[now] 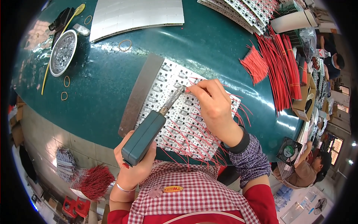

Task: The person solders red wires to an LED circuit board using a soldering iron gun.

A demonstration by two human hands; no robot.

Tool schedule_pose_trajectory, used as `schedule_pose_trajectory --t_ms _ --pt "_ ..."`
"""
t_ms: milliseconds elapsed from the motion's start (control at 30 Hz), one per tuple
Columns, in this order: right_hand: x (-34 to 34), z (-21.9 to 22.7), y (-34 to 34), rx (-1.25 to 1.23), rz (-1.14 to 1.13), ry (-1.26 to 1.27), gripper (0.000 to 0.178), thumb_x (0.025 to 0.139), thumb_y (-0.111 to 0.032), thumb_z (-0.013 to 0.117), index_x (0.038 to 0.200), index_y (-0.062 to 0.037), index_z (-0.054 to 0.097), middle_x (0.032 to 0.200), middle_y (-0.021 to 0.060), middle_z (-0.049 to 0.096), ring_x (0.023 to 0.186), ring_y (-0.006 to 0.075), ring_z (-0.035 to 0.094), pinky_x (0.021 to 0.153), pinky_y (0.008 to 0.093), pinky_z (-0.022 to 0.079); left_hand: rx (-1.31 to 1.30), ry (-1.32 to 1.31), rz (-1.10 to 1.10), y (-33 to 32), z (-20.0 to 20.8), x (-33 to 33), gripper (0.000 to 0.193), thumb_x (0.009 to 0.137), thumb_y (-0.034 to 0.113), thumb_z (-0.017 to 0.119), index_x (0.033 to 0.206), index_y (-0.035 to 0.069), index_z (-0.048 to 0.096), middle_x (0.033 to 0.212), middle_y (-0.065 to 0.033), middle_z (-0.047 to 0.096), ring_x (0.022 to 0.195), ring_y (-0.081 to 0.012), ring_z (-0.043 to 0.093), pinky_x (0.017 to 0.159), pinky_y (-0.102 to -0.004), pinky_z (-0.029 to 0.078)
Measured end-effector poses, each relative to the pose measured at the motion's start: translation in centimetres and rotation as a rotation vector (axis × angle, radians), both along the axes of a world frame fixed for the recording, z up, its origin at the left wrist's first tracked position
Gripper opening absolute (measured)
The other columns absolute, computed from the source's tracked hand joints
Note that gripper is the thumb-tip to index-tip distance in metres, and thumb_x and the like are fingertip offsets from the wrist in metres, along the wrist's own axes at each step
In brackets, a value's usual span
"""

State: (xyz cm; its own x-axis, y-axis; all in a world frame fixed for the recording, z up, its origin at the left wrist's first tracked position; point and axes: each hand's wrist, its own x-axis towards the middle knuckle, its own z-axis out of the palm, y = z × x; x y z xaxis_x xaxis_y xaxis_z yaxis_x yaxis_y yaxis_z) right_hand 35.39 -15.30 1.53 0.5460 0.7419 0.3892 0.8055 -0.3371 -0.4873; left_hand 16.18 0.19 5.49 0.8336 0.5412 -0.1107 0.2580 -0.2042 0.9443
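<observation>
My left hand is wrapped round the dark green handle of a soldering iron. The iron's silvery tip points up and right over a white circuit board panel covered in small dark parts. At that tip, the fingertips of my right hand pinch a thin red wire close to the panel. Many more red wires stick out from the panel's right and near parts. Along its left edge lies a flat brown-grey bar.
A bowl of silvery scraps stands at the left with rubber bands near it. White panels lie at the far side. Bundles of red wire, a small black fan and stacked boards are at the right. A person sits beyond.
</observation>
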Motion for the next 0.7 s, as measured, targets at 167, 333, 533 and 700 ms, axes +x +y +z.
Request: schedule_pose_trajectory --t_ms 167,333,533,700 --pt "0.11 0.31 0.12 -0.024 0.017 -0.015 0.025 0.072 0.005 0.065 0.097 0.0013 0.066 0.092 0.0115 0.059 0.083 0.0264 0.057 0.068 0.035 0.05 0.011 0.034 -0.009 -0.01 0.4 0.0 0.013 0.078 -0.006 0.07 0.091 -0.005 0.066 0.084 -0.0069 0.063 0.067 -0.0104 0.058 0.059 -0.0238 0.046" --pt "0.04 0.55 0.1 -0.074 0.023 -0.023 0.026 0.072 0.005 0.064 0.098 0.0018 0.065 0.093 0.0116 0.058 0.084 0.0267 0.057 0.068 0.0354 0.05 -0.02 0.069 0.001 -0.06 0.52 -0.06 0.012 0.078 -0.006 0.07 0.089 -0.004 0.066 0.082 -0.0057 0.063 0.067 -0.0091 0.058 0.059 -0.0237 0.046" --pt "-0.01 0.41 0.12 -0.073 0.028 -0.029 0.026 0.073 0.004 0.063 0.098 0.0019 0.065 0.093 0.0117 0.058 0.084 0.0271 0.056 0.069 0.0359 0.049 0.008 -0.004 0.031 -0.15 -0.03 -0.64 0.016 0.078 -0.007 0.07 0.093 -0.006 0.067 0.084 -0.008 0.064 0.068 -0.0115 0.06 0.061 -0.0249 0.048" --pt "-0.08 0.45 0.06 -0.083 0.021 -0.026 0.025 0.073 0.004 0.063 0.099 0.0018 0.065 0.093 0.0118 0.057 0.084 0.027 0.056 0.069 0.0361 0.049 0.058 -0.028 0.009 0.08 -0.17 -0.89 0.018 0.078 -0.007 0.07 0.095 -0.006 0.068 0.085 -0.0097 0.065 0.069 -0.0134 0.062 0.062 -0.0255 0.05"
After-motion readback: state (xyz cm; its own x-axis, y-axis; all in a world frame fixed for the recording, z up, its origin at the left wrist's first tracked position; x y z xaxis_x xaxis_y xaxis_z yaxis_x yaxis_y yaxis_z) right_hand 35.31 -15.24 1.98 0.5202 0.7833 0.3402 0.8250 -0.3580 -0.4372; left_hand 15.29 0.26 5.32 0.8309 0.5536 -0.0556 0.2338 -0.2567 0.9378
